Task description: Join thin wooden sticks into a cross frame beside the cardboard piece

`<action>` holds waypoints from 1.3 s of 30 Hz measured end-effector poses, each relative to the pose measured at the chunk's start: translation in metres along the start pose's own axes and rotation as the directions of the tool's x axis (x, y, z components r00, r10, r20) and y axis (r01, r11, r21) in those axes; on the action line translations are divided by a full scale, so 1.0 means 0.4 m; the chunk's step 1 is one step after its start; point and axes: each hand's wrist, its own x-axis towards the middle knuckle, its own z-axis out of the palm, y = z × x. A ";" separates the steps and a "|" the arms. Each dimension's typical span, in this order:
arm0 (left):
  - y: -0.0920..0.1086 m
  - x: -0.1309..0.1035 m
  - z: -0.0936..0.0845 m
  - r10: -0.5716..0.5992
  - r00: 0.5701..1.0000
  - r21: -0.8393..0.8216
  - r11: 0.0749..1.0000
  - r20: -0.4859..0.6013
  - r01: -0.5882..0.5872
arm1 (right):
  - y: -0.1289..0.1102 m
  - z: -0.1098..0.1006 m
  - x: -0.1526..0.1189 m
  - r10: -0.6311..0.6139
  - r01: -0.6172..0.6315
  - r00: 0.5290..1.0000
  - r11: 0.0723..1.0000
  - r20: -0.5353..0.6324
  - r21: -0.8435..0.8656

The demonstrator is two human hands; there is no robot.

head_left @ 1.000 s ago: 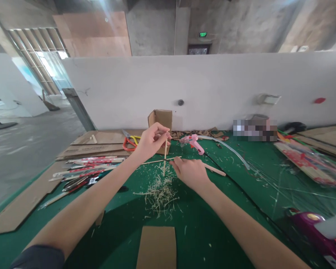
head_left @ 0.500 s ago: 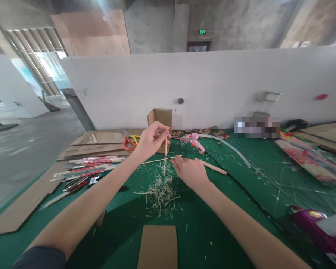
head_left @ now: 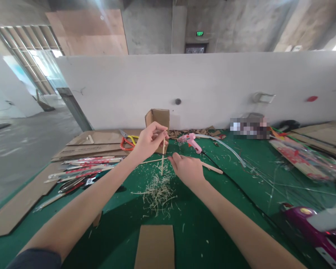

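Note:
Between its fingertips my left hand (head_left: 151, 139) pinches the top of a thin wooden stick (head_left: 162, 160), which hangs nearly upright. My right hand (head_left: 187, 170) is closed just right of the stick, around a wooden-handled tool (head_left: 212, 168) whose handle sticks out to the right. A dark tip of that tool reaches the stick; the rest is hidden by the fingers. Below the stick's lower end lies a heap of thin wood shavings (head_left: 159, 192) on the green table (head_left: 117, 231).
A pink glue gun (head_left: 194, 142) with a black cord lies behind my right hand. Orange-yellow scissors (head_left: 128, 142), wrapped sticks (head_left: 86, 166) and cardboard are on the left. A cardboard piece (head_left: 155, 246) lies in front. A purple device (head_left: 310, 228) stands at the right.
The whole view has shifted slightly, so most things appear a little further left. Both hands keep their holds, and the tool's dark tip sits slightly higher on the stick.

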 end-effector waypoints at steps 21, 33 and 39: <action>0.011 -0.011 0.010 0.036 0.999 0.045 0.998 0.006 -0.036 | -0.014 0.009 -0.006 0.063 -0.072 0.993 0.994 0.104 0.081; 0.006 -0.010 0.006 0.047 0.999 0.065 0.997 0.005 -0.047 | 0.002 -0.059 0.016 0.012 -0.023 0.973 0.999 0.232 0.045; 0.012 -0.012 0.008 0.050 0.999 0.068 0.996 0.005 -0.051 | 0.016 -0.091 0.030 -0.032 0.012 0.952 0.998 0.305 0.067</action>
